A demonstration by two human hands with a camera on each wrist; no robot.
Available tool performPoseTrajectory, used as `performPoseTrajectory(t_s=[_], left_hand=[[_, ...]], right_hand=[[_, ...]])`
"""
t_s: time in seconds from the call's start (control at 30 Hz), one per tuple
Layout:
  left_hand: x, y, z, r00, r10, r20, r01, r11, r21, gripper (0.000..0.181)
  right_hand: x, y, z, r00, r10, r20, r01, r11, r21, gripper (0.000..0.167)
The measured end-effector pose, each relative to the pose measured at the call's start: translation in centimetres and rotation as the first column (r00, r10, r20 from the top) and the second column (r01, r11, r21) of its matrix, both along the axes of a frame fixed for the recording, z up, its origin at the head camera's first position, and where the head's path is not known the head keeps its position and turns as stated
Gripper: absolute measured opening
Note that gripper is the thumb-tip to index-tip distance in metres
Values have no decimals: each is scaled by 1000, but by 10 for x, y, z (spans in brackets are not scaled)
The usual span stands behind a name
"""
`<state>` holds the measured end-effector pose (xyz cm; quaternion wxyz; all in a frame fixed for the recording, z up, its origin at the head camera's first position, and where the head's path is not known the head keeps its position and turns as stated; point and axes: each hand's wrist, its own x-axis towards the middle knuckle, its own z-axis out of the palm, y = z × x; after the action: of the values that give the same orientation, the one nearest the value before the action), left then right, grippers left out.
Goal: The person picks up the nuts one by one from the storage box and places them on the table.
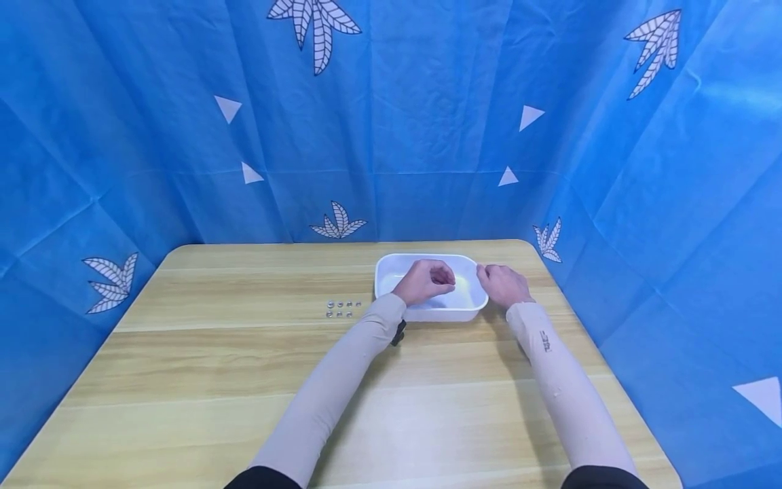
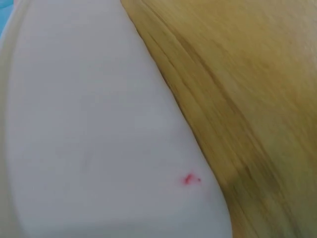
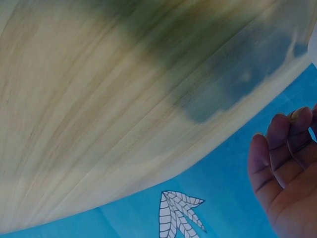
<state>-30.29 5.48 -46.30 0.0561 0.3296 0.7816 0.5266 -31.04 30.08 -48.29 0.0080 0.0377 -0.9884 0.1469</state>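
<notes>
A white plastic basin (image 1: pixel 440 315) stands on the wooden table toward the back. Over its inside hovers my left hand (image 1: pixel 423 281), fingers curved round toward the thumb; whether something small is between the tips cannot be seen. At the basin's right end, my right hand (image 1: pixel 504 285) holds the rim with bent fingers. The right wrist view shows this right hand (image 3: pixel 292 173) with curled fingers, its thumb out of sight. Left of the basin, several small silvery metal pieces (image 1: pixel 339 305) lie in two rows. In the left wrist view, the basin's white wall (image 2: pixel 99 119) fills the left side.
The wood-grain table (image 1: pixel 201 367) carries these things. Blue curtains (image 1: pixel 427 122) with leaf and triangle prints enclose its back and sides. The table's right edge lies a little beyond my right hand. A small red mark (image 2: pixel 190 179) shows on the basin's wall.
</notes>
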Motion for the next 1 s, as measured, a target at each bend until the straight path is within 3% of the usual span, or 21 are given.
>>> performPoseTrajectory(t_s=[0.53,1.0], left_hand=[[5,-5,9,1000,2,15,-2,1000,8,18],[11,-21,21,1000,13,-6,-13,1000,4,23]], right_hand=[[4,-2,4,1000,-4,9,4,1000,8,70],[3,-2,3,999,2,32,-2,1000,12,72]])
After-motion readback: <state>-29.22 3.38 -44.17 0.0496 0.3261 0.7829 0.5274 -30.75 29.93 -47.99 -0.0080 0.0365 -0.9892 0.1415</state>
